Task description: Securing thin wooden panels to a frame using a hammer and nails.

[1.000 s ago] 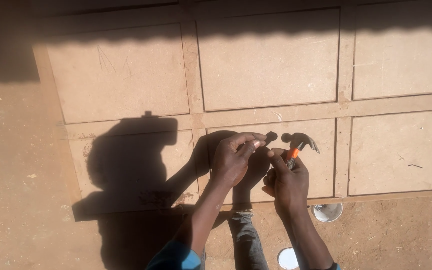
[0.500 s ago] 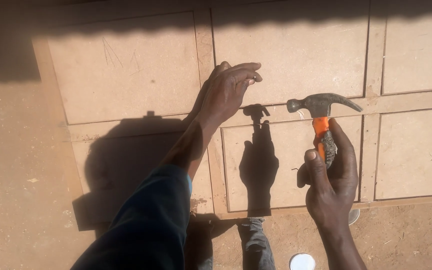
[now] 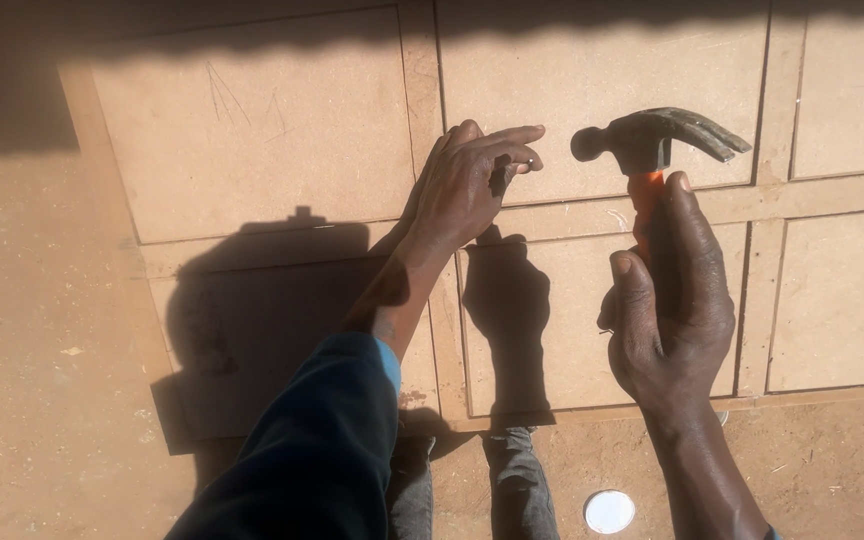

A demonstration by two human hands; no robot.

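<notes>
Head view: hammer [image 3: 652, 150] now raised at upper right, right hand [image 3: 674, 300] clenched on its orange handle. Left hand [image 3: 467, 185] has shifted to centre, fingertips pinching a nail [image 3: 529, 161] against the panel [image 3: 252, 130]; striking appears imminent.

A sandy dirt ground [image 3: 42, 330] is seen, reddish-brown and strewn with small pebbles and scraps. A large flat panel of pale fibreboard [image 3: 282, 140] is laid directly on it, its face divided into rectangular fields by raised strips [image 3: 422, 60] of the same material, running both lengthwise and crosswise. The upper edge of the panel is covered by a band of shade, and dark shadows are cast across its lower left fields. A small round white lid [image 3: 609, 511] is seen lying on the ground just beside the panel's near edge.
</notes>
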